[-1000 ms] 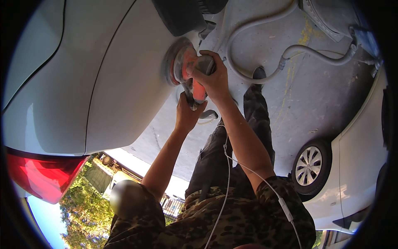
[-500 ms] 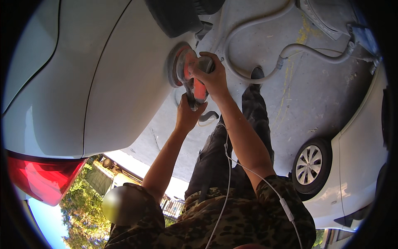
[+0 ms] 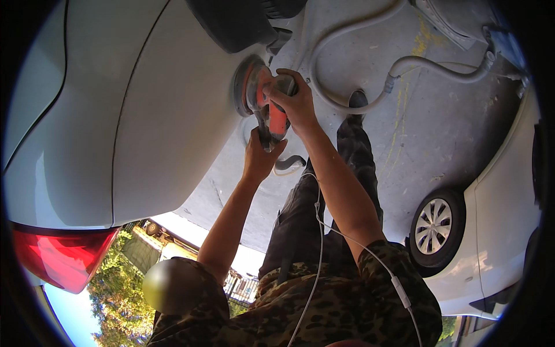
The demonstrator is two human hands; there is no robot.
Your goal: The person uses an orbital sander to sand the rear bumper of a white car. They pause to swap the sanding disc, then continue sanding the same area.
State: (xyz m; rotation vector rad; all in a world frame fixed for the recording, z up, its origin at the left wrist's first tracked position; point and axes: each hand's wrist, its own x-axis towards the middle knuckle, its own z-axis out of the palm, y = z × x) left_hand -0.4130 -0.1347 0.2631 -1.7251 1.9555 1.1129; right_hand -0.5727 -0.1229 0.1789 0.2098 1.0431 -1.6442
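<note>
A red and black disc sander [image 3: 261, 98] has its round pad against the side panel of a white car [image 3: 167, 115], near the black wheel-arch area. My right hand [image 3: 296, 103] wraps over the sander's dark rounded top, fingers curled round it. Lower down, my left hand [image 3: 261, 156] grips the black rear end of the same tool. Much of the pad's face is hidden where it meets the panel. Below the sander, a short dark hose end [image 3: 292, 162] shows beside my leg.
A thick grey hose [image 3: 326, 52] loops over the concrete floor [image 3: 428, 139] past my shoe [image 3: 358, 99]. To the right stands another white car with its wheel [image 3: 433, 226]. A red tail light [image 3: 63, 254] sits at lower left. A thin white cable [image 3: 319, 231] hangs down my front.
The sander and both hands have shifted very slightly within the view, with the pad still at the panel. The view itself has moved a little; both grips are the same.
</note>
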